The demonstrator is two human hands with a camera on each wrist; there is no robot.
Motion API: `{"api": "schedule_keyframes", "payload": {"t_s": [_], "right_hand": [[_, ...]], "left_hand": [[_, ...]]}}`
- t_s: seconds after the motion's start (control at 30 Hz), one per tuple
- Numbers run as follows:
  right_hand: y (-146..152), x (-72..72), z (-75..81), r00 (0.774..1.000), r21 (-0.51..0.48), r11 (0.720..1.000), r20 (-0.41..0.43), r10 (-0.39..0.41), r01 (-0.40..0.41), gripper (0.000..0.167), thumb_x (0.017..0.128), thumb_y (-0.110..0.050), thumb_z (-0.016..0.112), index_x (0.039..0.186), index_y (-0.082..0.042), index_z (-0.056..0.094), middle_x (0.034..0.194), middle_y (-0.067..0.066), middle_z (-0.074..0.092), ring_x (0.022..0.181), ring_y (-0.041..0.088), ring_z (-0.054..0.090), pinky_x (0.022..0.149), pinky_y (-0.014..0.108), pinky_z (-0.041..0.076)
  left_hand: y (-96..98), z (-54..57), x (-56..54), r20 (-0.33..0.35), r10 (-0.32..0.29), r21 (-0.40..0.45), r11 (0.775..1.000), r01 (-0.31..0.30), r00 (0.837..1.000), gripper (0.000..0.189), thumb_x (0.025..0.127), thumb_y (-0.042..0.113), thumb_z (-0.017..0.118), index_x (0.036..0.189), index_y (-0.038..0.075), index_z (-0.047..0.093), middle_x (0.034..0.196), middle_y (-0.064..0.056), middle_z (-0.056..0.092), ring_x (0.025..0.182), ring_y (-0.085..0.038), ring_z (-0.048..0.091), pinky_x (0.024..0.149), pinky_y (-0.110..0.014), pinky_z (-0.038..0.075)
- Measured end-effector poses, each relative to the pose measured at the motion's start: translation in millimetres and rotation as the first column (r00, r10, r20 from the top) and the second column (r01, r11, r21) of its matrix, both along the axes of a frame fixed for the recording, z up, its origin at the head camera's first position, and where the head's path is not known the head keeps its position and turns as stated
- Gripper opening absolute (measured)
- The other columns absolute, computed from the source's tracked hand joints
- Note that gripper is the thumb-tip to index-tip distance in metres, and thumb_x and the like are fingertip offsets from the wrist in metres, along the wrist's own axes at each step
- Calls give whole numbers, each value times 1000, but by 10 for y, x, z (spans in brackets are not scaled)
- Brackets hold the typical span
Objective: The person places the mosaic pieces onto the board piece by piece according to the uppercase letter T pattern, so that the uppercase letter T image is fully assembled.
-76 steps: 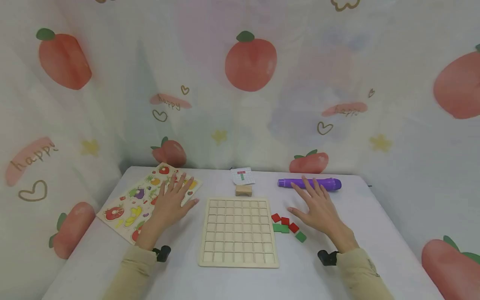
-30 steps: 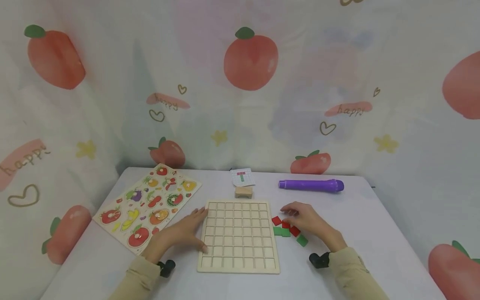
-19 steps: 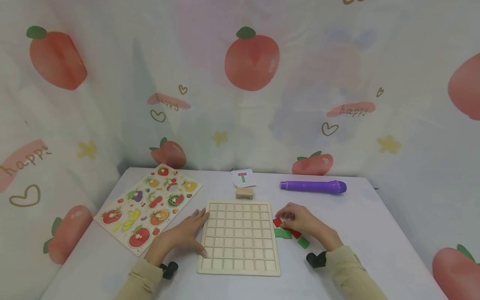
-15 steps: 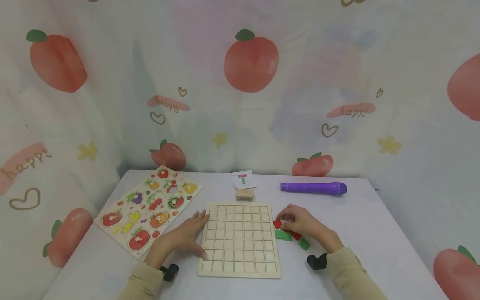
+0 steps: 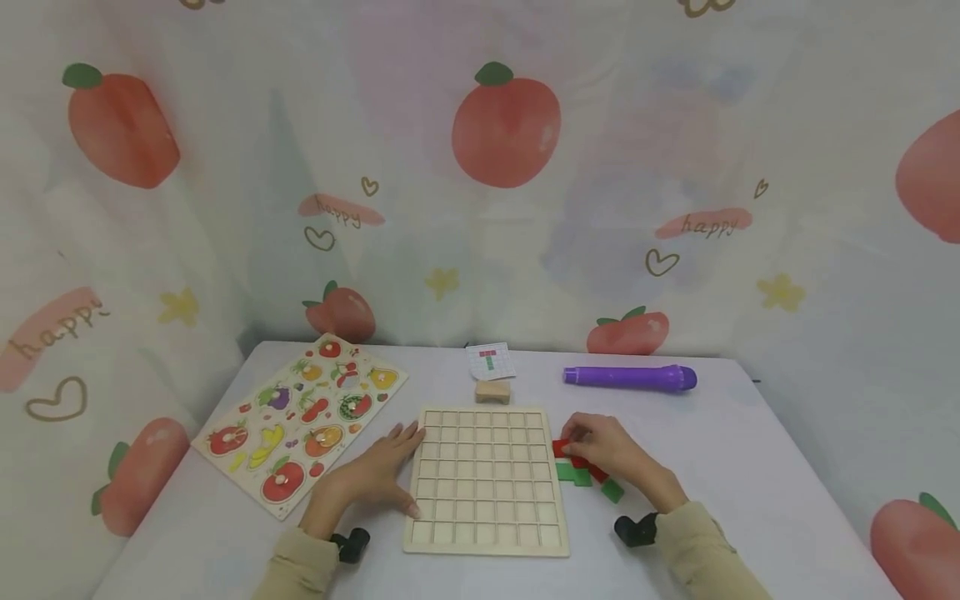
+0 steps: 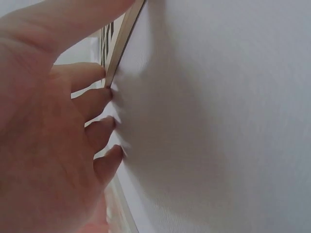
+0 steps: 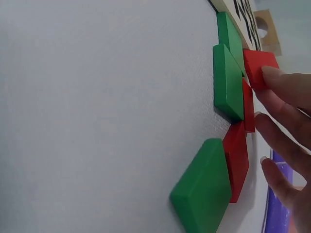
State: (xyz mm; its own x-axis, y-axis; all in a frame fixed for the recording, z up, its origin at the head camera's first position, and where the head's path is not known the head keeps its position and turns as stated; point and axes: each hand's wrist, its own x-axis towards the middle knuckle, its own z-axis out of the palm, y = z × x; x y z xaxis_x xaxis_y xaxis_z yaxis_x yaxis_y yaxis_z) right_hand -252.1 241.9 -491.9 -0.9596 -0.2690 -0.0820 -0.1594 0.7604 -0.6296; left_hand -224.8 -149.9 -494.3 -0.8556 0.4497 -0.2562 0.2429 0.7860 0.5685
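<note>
R hand (image 5: 606,443) pinching red tile (image 7: 254,64); L hand (image 5: 372,473) spread, touching board (image 5: 486,490)! Prob. pick-up step; next needs clean lift.

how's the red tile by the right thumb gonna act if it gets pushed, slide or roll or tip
The red tile would probably slide rather than roll, being flat and straight-edged. Its crisp, block-like edges suggest it is stiff. It looks small against the right hand, so it is likely light.
</note>
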Motion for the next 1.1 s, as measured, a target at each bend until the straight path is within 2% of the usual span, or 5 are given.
{"api": "schedule_keyframes", "payload": {"t_s": [0.27,0.5,0.67,1.0,1.1], "right_hand": [[-33,-20,17,998,-60,998,-54,-26,23,14,94,-10,73,108,-10,72,100,2,73,88,16,64,78,25,61],[-147,-85,38,998,-230,971,6,-65,64,15,95,-7,71,110,-4,71,105,10,73,85,19,72,73,29,66],[-280,-135,49,1000,-311,950,-15,-25,19,16,94,-4,71,109,1,73,105,15,74,91,23,75,78,32,66],[-551,-182,19,993,-412,911,113,34,15,22,92,4,67,114,8,71,109,23,72,85,26,77,75,35,67],[-597,-209,12,993,-411,912,108,39,9,23,92,4,67,114,7,71,109,23,72,87,22,76,74,33,67]], "left_hand": [[40,14,-32,-14,0,-8,1000,0,1000,121,64,34,97,161,5,31,172,-15,19,160,-39,9,131,-58,13],[85,-19,-68,-38,-23,-13,1000,22,999,122,64,36,97,161,3,31,171,-17,20,159,-41,10,130,-59,14],[110,-4,-67,-26,-5,-13,1000,5,1000,123,63,36,97,161,3,31,171,-17,20,160,-40,10,131,-59,13],[115,-29,-101,6,20,-13,1000,-20,1000,123,63,33,98,162,6,31,172,-14,20,160,-37,9,132,-57,12],[121,-25,-107,2,22,-1,1000,-22,1000,122,62,33,98,161,7,32,172,-13,20,160,-36,10,132,-56,12]]}}
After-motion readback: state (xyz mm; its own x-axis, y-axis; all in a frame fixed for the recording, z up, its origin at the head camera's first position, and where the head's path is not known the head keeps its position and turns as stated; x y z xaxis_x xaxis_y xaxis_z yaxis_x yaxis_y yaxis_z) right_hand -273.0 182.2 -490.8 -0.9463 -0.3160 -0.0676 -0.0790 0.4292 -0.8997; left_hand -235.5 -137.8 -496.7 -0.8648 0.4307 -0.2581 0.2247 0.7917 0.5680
